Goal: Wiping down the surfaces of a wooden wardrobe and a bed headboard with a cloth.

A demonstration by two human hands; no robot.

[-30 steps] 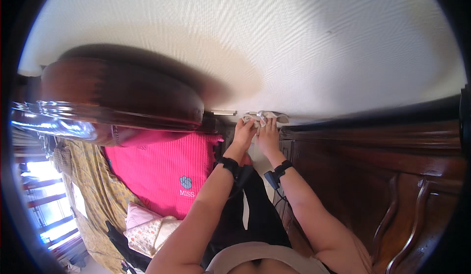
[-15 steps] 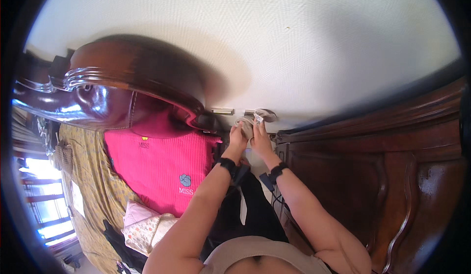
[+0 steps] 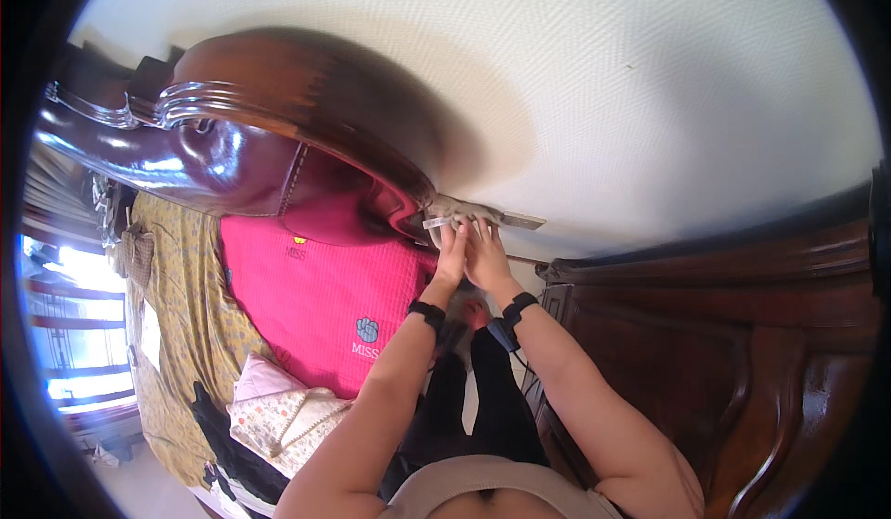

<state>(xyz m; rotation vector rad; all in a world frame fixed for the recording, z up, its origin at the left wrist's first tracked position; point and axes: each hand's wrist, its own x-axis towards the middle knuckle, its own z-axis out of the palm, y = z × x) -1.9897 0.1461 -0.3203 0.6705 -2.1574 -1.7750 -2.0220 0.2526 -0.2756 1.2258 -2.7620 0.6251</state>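
Observation:
A small greyish-beige cloth (image 3: pixel 457 207) with a white tag (image 3: pixel 434 224) is bunched by the wall, at the end of the dark wooden headboard. My left hand (image 3: pixel 452 257) is at its near side, the fingertips closed on the fabric beside the tag. Right beside it, my right hand (image 3: pixel 486 257) has its fingers on the cloth too, and the two hands touch. The fingers partly hide the cloth, so its full shape cannot be made out.
The headboard (image 3: pixel 306 83) curves in from the left above a bed with a bright pink cover (image 3: pixel 325 287). Folded floral fabric (image 3: pixel 288 417) lies at its near edge. A wall plate (image 3: pixel 525 222) is just right of the cloth. A dark wooden cabinet (image 3: pixel 668 361) stands on the right.
The cloth has moved leftward toward the headboard and is spread wider, its tag now at the left. My hands have come closer together, and the view has shifted.

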